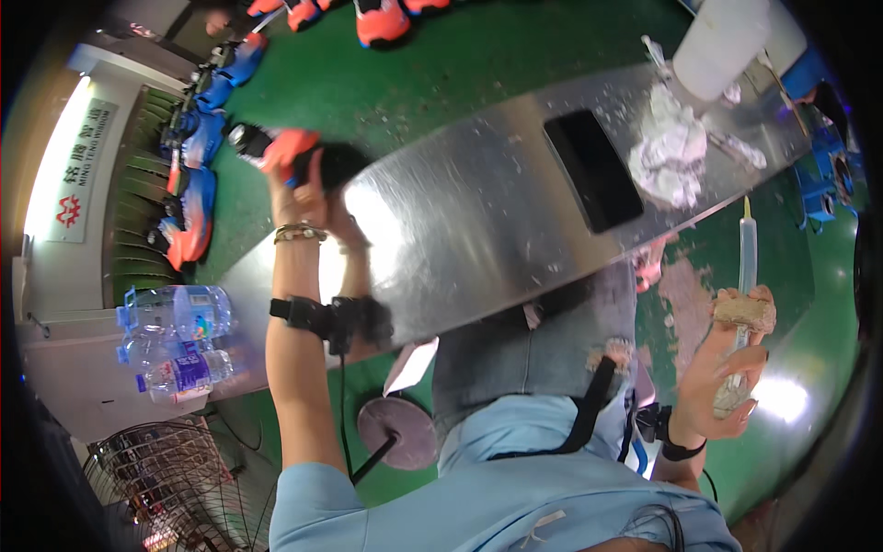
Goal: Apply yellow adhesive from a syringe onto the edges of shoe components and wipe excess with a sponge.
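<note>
My left hand [299, 201] is closed on an orange and black sports shoe [292, 149], at the left end of the metal table. The shoe is slightly blurred, and part of it lies behind my fingers. Off the table's near edge at the right, my right hand [717, 377] grips a translucent syringe [748, 256] with its yellowish tip pointing up. Tan wrapping surrounds the syringe barrel at my fingers. Hand and syringe are well apart from the shoe.
A black phone [593, 170] lies on the metal table [478, 202], beside crumpled white cloth [670, 152] and a white container [722, 46]. Several blue and orange shoes [193, 221] line the far left; more orange shoes [382, 23] stand beyond. Water bottles [184, 317] and a wire fan [166, 488] are at left.
</note>
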The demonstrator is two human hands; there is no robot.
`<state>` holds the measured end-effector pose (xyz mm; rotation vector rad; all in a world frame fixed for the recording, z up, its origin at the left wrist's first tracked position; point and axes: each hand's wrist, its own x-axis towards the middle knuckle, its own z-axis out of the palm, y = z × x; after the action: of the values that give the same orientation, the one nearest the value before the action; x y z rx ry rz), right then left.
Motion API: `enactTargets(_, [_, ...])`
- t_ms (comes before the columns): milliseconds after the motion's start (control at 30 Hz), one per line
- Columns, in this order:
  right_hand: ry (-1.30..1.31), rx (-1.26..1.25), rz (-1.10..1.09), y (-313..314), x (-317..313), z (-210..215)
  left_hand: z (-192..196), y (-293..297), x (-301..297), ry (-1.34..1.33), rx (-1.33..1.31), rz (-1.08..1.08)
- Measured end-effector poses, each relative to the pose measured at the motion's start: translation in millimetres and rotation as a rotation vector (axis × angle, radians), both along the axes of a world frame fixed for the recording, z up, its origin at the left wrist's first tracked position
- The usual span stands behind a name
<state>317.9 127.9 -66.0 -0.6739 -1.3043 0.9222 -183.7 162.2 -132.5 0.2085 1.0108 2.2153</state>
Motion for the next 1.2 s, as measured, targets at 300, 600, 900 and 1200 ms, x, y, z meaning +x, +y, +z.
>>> enactTargets(300, [-0.061,0.026,-0.036,71.4,3.8,-33.2,-6.4,26.5,-122.9,0.216,-0.288,0.148])
enactTargets(600, [0.088,-0.200,-0.008,91.1,4.6,-48.0,-10.6,232.0,-42.3,-0.056,-0.409,-0.416])
enactTargets(900, [0.244,-0.248,-0.037,86.3,18.3,-40.0,-17.0,231.7,-24.8,0.271,-0.568,-0.233])
enactTargets(1200, [0.290,-0.136,0.107,90.8,19.8,-52.3,57.0,-147.0,149.3,0.098,-0.584,-0.383])
